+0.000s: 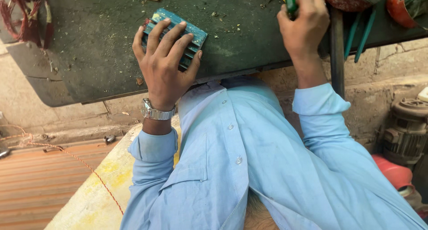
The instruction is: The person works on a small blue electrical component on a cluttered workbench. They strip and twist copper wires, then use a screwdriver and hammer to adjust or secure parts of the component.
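My left hand [164, 63] lies flat on a blue-green ribbed block [192, 38], pressing it onto the dark dusty table top [93, 43]. A metal wristwatch [154, 112] sits on that wrist. My right hand [304, 22] is closed around a green-handled tool [290, 0] at the table's far side; only a bit of the handle shows, and the tool's tip is out of view. Both arms wear light blue shirt sleeves.
Red wire bundles [26, 16] hang at the table's left corner. Green-handled pliers [359, 34] and red objects [401, 7] lie at the right end. An electric motor [408, 132] stands on the floor at right. A red string [80, 158] crosses the orange ribbed floor at left.
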